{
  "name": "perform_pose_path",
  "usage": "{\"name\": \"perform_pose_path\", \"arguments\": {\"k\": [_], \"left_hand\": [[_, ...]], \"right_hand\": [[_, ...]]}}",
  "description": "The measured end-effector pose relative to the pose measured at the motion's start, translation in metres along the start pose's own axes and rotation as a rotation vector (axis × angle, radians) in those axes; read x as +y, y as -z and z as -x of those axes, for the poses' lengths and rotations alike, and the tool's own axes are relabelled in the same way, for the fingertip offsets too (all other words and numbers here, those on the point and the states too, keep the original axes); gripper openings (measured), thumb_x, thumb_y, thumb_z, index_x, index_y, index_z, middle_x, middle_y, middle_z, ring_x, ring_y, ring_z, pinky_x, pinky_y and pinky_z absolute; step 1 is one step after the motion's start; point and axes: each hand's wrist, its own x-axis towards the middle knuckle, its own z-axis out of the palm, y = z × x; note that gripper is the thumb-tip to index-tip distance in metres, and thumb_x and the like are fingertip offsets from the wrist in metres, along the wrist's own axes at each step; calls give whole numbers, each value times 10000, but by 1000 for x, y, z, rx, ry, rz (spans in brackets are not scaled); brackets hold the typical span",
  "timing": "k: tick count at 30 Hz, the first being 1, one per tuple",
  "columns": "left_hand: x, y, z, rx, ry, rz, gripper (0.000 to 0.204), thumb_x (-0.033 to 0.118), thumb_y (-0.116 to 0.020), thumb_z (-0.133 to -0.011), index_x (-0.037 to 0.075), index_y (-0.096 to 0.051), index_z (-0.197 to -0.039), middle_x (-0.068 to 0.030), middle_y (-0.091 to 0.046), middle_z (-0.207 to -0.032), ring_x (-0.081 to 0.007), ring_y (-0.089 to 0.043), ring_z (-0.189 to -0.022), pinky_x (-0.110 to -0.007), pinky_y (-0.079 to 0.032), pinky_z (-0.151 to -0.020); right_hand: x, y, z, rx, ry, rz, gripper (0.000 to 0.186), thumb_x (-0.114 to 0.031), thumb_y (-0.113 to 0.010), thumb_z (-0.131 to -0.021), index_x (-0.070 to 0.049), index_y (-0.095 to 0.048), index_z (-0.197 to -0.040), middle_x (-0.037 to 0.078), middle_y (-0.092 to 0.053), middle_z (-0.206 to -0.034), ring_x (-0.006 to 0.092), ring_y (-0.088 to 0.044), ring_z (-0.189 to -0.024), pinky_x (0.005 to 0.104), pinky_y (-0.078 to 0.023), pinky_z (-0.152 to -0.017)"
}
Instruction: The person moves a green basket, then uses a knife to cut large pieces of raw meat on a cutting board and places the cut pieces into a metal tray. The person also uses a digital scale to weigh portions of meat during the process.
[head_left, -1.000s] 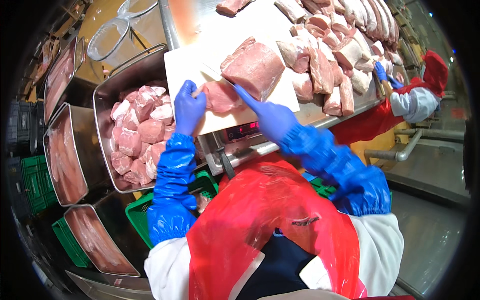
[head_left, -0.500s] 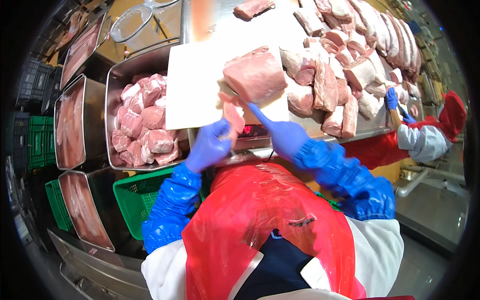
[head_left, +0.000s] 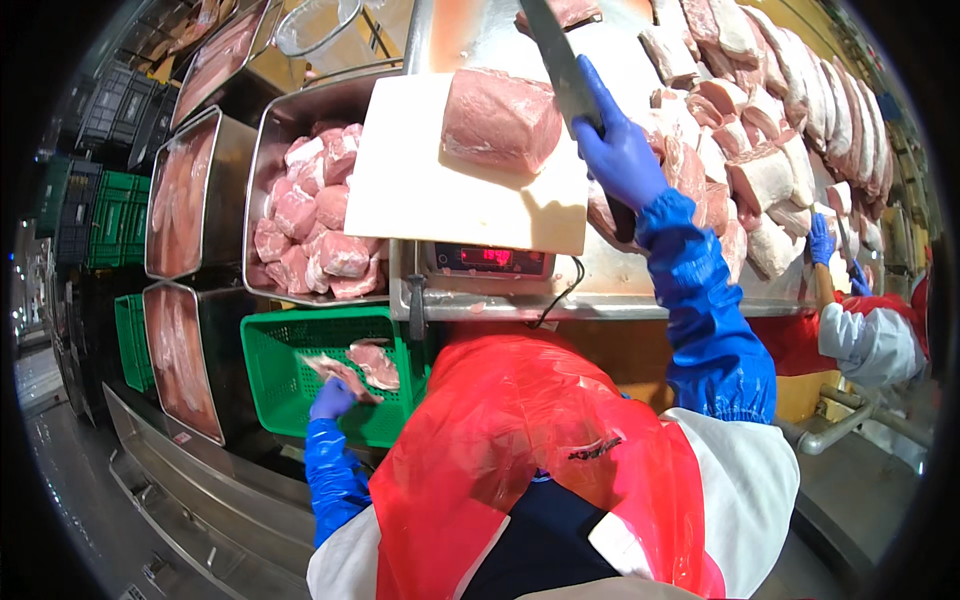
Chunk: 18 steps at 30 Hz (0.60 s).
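Gloved in blue, my left hand [head_left: 333, 398] is down inside the green basket [head_left: 262, 345], closed on a strip of meat [head_left: 327, 368], though its fingertips are blurred. A second trimmed piece of meat [head_left: 376, 364] lies beside it in the basket. My right hand [head_left: 622, 155] grips a large knife [head_left: 556, 62] by its dark handle, the broad blade slanting up and away. Left of the blade, a thick block of raw meat [head_left: 503, 120] sits on the white cutting board [head_left: 400, 170], touched by neither hand.
Under the board's near edge is a scale with a red display [head_left: 490, 259]. A metal tub of meat chunks [head_left: 250, 200] stands to the left. Many cuts [head_left: 765, 180] cover the table's right side, where a co-worker's gloved hand [head_left: 822, 238] works. A sharpening steel-like rod [head_left: 417, 305] hangs at the table edge.
My left hand has carried the strip of meat from the board's near edge down into the green basket. My right hand has lifted the knife away from the block, up and rightward.
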Motion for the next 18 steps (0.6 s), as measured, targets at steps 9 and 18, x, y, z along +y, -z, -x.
{"name": "perform_pose_path", "arguments": {"k": [9,18], "left_hand": [[481,196,-65,532,-1418,816,315,143,-646,-913,25,-617,-1204,-156,-607,-1226,-286,-575,-1158,-357,-424,-1029],[460,65,-24,634,-1294,692,354,193,-522,-1009,3,-545,-1307,-174,-533,-1317,-303,-505,-1249,-388,-367,-1101]], "right_hand": [[12,-62,2,289,-156,-607,749,-54,-565,-946,-101,-179,-1586,77,-640,-933,103,-600,-633,240,-500,-519],[59,-50,-27,545,-86,-503,732,-70,-570,-933,-45,-205,-1567,103,-643,-1024,112,-581,-663,253,-506,-588]]}}
